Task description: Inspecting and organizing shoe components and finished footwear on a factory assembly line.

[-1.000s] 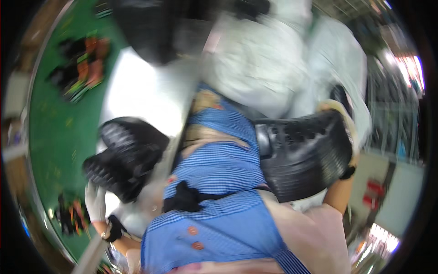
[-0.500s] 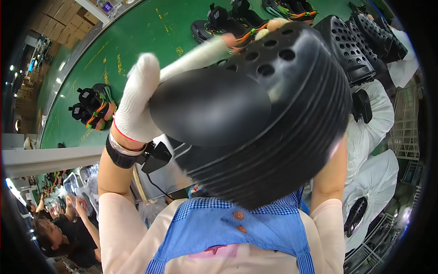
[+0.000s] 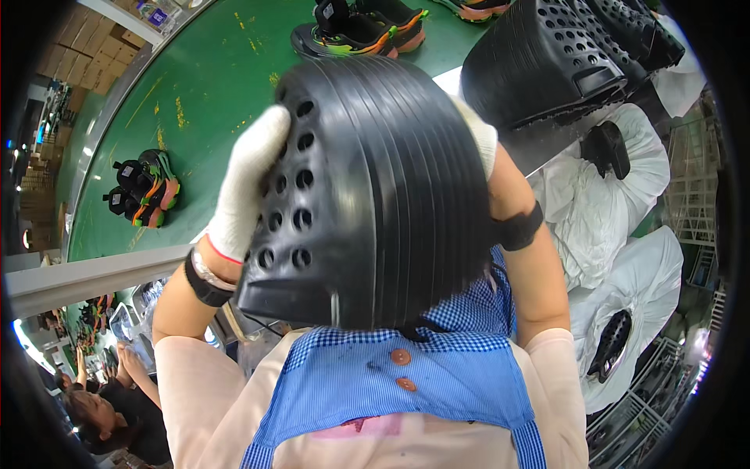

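A thick nested stack of black moulded plastic pieces with round holes is held up before my chest, filling the middle of the view. White knitted gloves cover both my hands. Along the stack's left, holed end lies my left hand, its palm side pressed to the plastic. At the upper right side, my right hand grips the stack; most of its fingers are hidden behind it. The stack tilts, its ridged layered edges facing right.
Black sneakers with orange and green soles stand on the green table: one pair at left, others at the back. More black holed stacks sit at right, above white plastic bags. A person works at lower left.
The stack has turned in my hands, its holed end swinging from the far side to the left. My right hand has come back from the far end to its right side.
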{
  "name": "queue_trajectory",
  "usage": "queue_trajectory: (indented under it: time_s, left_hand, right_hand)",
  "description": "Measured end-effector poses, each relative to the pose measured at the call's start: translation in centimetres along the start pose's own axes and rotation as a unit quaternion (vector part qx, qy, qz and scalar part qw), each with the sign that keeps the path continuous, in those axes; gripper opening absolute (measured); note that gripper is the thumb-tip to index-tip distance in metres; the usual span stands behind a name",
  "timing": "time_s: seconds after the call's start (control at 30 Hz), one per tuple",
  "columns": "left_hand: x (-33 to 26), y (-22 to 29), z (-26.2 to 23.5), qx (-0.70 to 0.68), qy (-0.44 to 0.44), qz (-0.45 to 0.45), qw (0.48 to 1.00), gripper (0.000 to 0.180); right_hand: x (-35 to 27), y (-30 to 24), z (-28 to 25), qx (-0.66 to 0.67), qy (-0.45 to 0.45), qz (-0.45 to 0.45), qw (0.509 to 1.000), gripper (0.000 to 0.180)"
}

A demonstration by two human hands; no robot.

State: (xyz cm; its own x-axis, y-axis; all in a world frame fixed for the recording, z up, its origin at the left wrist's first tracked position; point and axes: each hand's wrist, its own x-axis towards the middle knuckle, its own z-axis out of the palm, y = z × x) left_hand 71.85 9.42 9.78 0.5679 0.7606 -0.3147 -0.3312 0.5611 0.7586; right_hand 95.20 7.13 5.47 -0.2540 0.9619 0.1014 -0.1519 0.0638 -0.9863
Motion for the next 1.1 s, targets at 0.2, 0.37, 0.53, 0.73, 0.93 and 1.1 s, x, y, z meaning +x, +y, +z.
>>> queue_trajectory:
  time_s: [0.2,0.37,0.53,0.73,0.93,1.1]
  left_hand:
    - [0.5,0.9,0.2,0.160,0.005,-0.052,0.986,0.052]
    - [2.0,-0.2,1.2,0.267,-0.019,-0.087,0.960,0.063]
    - [2.4,-0.4,-0.1,0.182,-0.001,-0.147,0.972,0.048]
    - [3.8,0.5,-3.5,0.199,-0.062,-0.229,0.951,0.053]
    - [5.4,0.4,-4.5,0.184,-0.014,-0.254,0.949,0.051]
    - [1.4,2.9,-5.7,0.627,-0.018,0.101,0.773,0.057]
  right_hand:
    - [-3.2,0.4,0.6,0.028,0.071,-0.004,0.997,0.054]
    - [-6.0,1.4,1.8,-0.076,0.084,0.042,0.993,0.083]
    - [-3.7,2.2,3.1,-0.178,0.085,0.039,0.980,0.075]
    - [-3.3,3.9,4.9,-0.224,0.210,0.018,0.952,0.071]
    - [-4.8,2.4,8.5,-0.404,0.218,-0.121,0.880,0.064]
    - [-3.7,4.2,9.0,-0.360,0.207,-0.104,0.904,0.055]
